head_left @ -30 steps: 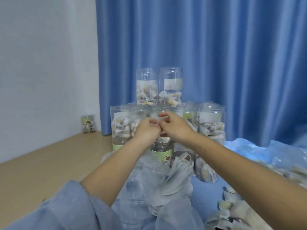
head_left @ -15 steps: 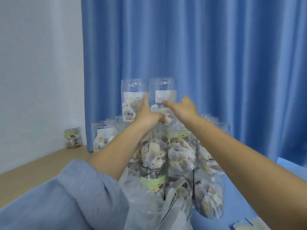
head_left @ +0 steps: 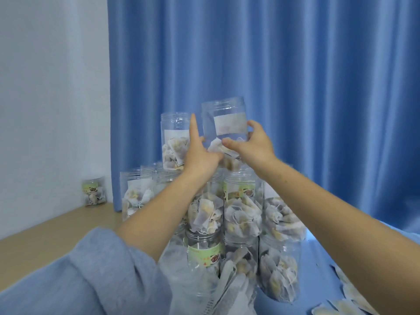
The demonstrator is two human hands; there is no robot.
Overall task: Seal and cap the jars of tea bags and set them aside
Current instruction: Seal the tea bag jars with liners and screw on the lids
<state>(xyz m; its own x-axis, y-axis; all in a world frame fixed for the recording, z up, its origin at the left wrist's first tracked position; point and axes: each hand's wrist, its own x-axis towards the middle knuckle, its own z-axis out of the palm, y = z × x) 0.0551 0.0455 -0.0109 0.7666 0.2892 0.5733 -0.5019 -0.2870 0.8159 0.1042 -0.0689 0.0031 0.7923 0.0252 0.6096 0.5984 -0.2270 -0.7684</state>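
Top jar (head_left: pixel 223 123) tilted, gripped in right hand (head_left: pixel 252 144), left hand (head_left: pixel 200 153) fingers (head_left: pixel 193 126) open alongside.

Bright, even, soft daylight; slight overall blur, wide-angle bending at edges.

It looks like a plain room used for small-scale hand packing: a pleated blue curtain (head_left: pixel 295 87) and bare white wall (head_left: pixel 50 87) behind the hands (head_left: pixel 201 155), stacked tea-bag jars (head_left: pixel 241 212) below them on a table (head_left: pixel 45 235).

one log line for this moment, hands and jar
left hand: touching top jar | right hand: gripping top jar | jar: tilted, on stack
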